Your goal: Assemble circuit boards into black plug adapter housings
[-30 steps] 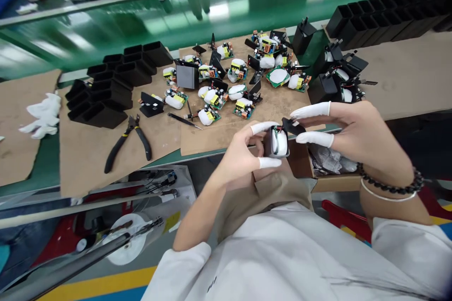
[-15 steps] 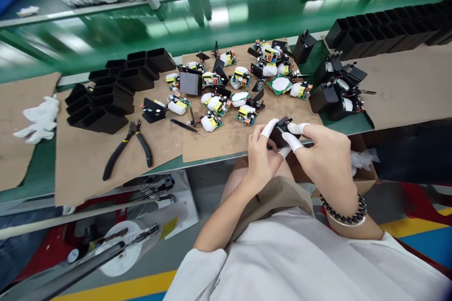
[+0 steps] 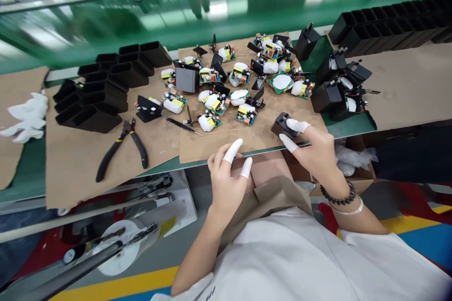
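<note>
My right hand [image 3: 312, 146], with white finger cots on thumb and index finger, grips a black power adapter case [image 3: 281, 125] at the front edge of the cardboard. My left hand [image 3: 229, 169] is apart from it, near the table edge, with its cotted thumb and index finger spread and nothing between them. Ahead of both hands lie several small circuit boards [image 3: 246, 114] with yellow and white parts and black end plates. A dark-handled tweezer-like tool [image 3: 183, 125] rests to their left. More black cases, some with boards sticking out [image 3: 326, 96], stand on the right.
Black-handled pliers [image 3: 123, 148] lie on the left cardboard [image 3: 70, 169], before a stack of open black cases [image 3: 95, 96]. White gloves [image 3: 28, 117] are at far left. Rows of black cases [image 3: 363, 35] line the back right. A green conveyor belt [image 3: 240, 19] runs behind.
My left hand has let go of the adapter case and drawn back to the left. My right hand has brought the case onto the cardboard's front edge. The view has shifted slightly.
</note>
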Demonstrator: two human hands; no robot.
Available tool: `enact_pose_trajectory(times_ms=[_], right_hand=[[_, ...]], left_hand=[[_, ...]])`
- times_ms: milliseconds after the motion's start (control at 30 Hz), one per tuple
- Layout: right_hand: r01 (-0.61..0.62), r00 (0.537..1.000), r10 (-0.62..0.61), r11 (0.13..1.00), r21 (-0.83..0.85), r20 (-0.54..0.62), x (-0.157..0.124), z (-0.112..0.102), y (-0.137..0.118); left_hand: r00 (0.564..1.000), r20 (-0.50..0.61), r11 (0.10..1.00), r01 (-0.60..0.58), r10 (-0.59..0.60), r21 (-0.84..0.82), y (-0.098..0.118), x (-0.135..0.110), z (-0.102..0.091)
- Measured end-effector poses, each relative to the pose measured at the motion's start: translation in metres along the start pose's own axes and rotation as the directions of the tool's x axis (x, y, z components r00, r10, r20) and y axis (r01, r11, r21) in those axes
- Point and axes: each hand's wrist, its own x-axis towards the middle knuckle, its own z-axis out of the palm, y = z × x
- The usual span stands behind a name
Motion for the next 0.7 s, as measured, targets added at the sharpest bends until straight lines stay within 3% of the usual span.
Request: enact_pose_trajectory(times_ms=[133, 167, 333, 467, 567, 633, 700], right_hand=[[0.035, 0.985, -0.034, 0.999, 0.003, -0.17, -0.006, 0.002, 0.003], [0.057, 0.985, -0.056, 0.998, 0.005, -0.164, -0.007, 0.004, 0.004], [0.111, 0.99, -0.112, 0.994, 0.011, 0.084, -0.005, 0.01, 0.015], [0.119, 0.977, -0.144, 0.98, 0.157, 0.159, 0.0, 0.01, 0.02], [0.048, 0.972, -0.1, 0.97, 0.239, 0.213, 0.0, 0.01, 0.021], [0.002, 0.977, -0.059, 0.964, 0.266, 0.207, -0.004, 0.014, 0.023], [-0.015, 0.99, -0.028, 0.955, 0.297, 0.137, -0.01, 0.021, 0.027]], left_hand=[[0.999, -0.018, 0.998, -0.035, 0.034, -0.049, 0.003, 0.002, 0.005], [0.998, -0.023, 0.996, -0.051, 0.05, -0.075, 0.004, 0.005, 0.008], [0.984, 0.074, 0.969, -0.143, 0.161, -0.199, 0.008, 0.034, 0.019], [0.91, 0.288, 0.924, -0.199, 0.298, -0.326, 0.007, 0.072, 0.028], [0.842, 0.428, 0.901, -0.143, 0.328, -0.409, 0.008, 0.091, 0.036], [0.847, 0.449, 0.881, -0.048, 0.286, -0.471, 0.01, 0.095, 0.041], [0.882, 0.434, 0.837, 0.09, 0.185, -0.539, 0.012, 0.091, 0.047]])
